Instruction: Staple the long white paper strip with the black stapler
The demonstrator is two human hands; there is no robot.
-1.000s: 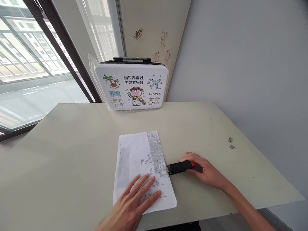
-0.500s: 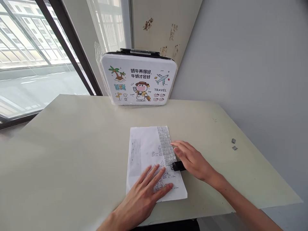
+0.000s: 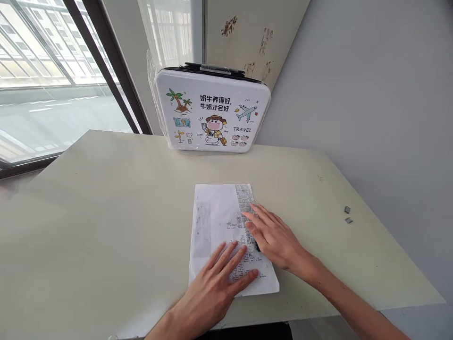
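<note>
My left hand lies flat on the lower part of a white printed sheet, fingers spread. Along the sheet's right edge runs a strip of small, silvery-grey, patterned rectangles in rows; whether they are printed or stuck on, I cannot tell. My right hand rests over this strip, fingers stretched out, tips on its middle part. A small black object shows just below the right thumb at the strip's lower end; most of it is hidden under the hand, so its kind is unclear.
A white case with cartoon travel pictures, partly in clear plastic, stands upright at the back of the pale table. Two small grey squares lie at the right. A grey wall and a window border the table.
My right hand has moved left and further over the strip, now covering most of the black object. The left hand stays flat on the sheet. The view has shifted slightly.
</note>
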